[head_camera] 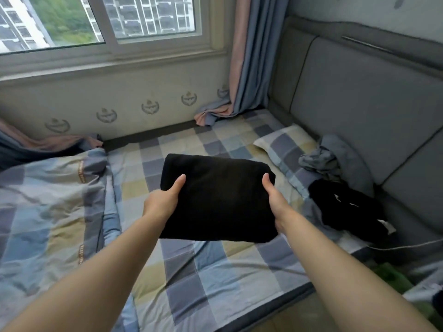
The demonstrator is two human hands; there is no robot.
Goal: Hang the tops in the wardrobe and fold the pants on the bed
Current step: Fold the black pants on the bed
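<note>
Upper left of your frame: a window (pixel 100 22) with apartment blocks beyond. Top centre, a pink-and-blue curtain (pixel 249 58) hangs, its hem bunched at the wall. Right side: grey padded headboard (pixel 359 97). Checked pillow (pixel 285 144) lies below it. At your left, a checked quilt (pixel 50 200), rumpled. White cable (pixel 407 246) at right edge.

Black folded pants (pixel 217 200), blue-yellow checked bedsheet (pixel 215 271)
</note>
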